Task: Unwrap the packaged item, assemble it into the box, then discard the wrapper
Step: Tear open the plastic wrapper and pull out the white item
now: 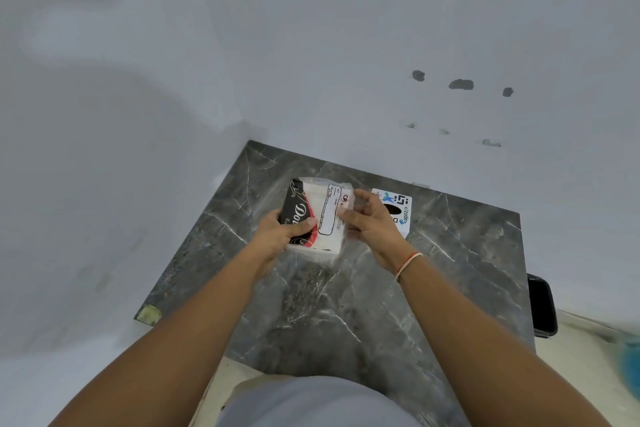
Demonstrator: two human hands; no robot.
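A wrapped tissue pack (320,215), white with a black and red printed end, is held above the dark marble table (363,305). My left hand (280,232) grips its black end from the near left side. My right hand (369,222) pinches the clear plastic wrapper at the pack's right edge, fingers curled. A white box (401,210) with a dark oval opening and printed logos lies flat on the table just behind my right hand, partly hidden by it.
The table stands in a corner between two white walls. A black object (542,305) sits off the table's right edge. A blue blurred thing (628,360) shows at the far right. A yellowish sticker (149,315) marks the table's near left corner.
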